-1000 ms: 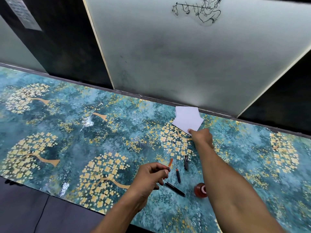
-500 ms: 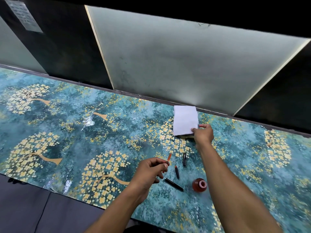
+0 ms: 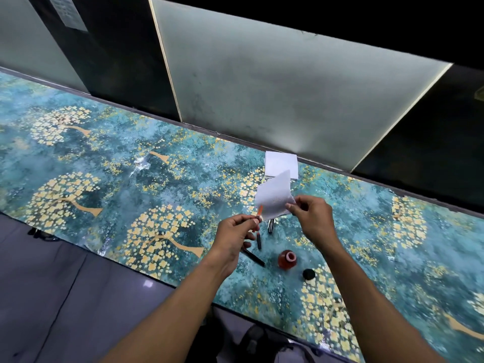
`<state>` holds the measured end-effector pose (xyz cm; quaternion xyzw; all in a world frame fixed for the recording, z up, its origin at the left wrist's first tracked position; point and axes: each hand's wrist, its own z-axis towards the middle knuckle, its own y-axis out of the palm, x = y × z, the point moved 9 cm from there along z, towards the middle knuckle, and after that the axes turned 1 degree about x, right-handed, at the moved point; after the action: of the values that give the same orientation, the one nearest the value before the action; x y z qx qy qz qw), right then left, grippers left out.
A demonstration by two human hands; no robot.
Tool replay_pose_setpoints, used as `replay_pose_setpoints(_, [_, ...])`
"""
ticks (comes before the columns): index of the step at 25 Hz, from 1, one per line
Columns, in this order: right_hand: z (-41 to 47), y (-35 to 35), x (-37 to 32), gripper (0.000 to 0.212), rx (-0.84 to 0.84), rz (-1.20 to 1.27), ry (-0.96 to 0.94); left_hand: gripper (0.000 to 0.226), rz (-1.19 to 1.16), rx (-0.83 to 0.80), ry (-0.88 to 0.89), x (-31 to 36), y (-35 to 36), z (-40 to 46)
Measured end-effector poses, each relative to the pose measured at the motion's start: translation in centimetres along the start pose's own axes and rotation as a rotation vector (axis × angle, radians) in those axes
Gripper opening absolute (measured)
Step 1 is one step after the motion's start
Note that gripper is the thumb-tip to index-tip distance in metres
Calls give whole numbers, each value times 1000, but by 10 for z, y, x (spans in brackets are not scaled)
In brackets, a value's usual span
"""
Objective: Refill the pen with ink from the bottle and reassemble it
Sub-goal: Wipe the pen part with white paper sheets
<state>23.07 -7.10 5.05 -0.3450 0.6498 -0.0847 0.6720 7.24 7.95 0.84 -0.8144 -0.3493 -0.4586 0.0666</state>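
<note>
i see the right hand [image 3: 313, 220] pinching one white tissue [image 3: 273, 199] lifted above the table [image 3: 104, 179], its lower edge beside the orange pen refill [image 3: 259, 210]. the left hand [image 3: 233, 235] is closed on that refill's lower end. tissue stack [image 3: 281, 163] sits by the wall. open ink bottle [image 3: 287, 259], its black cap [image 3: 308, 273], black barrel [image 3: 253, 257] and two small pen parts [image 3: 270, 226] lie on the table.
</note>
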Motion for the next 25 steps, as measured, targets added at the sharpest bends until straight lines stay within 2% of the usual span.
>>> replay_pose_setpoints(2, [-8, -11, -10, 13, 13, -120, -97, 17, -28, 19, 8, -5, 7, -9])
replay_pose_setpoints(5, [-11, -26, -8, 30, 44, -101, -115, 16, -59, 29, 19, -16, 18, -23])
replay_pose_setpoints(8, [-2, -30, 0, 26, 54, -86, -125, 15, -48, 38, 34, -24, 25, -32])
replay_pose_setpoints(15, [55, -20, 44, 30, 87, 25, 118, 15, -31, 77, 34, -28, 19, -36])
replay_pose_setpoints(19, [80, -5, 87, 24, 120, 281, 378, 13, -27, 97, 32, -28, 13, -31])
replay_pose_setpoints(21, [84, 0, 108, 20, 132, 175, 446, 12, -10, 95, 30, -28, 14, -26])
replay_pose_setpoints(23, [88, -1, 114, 14, 118, -109, 402, 12, 7, 93, 23, -28, 15, -19])
replay_pose_setpoints(25, [91, 0, 114, 11, 90, -292, 336, 10, 15, 90, 13, -29, 16, -13])
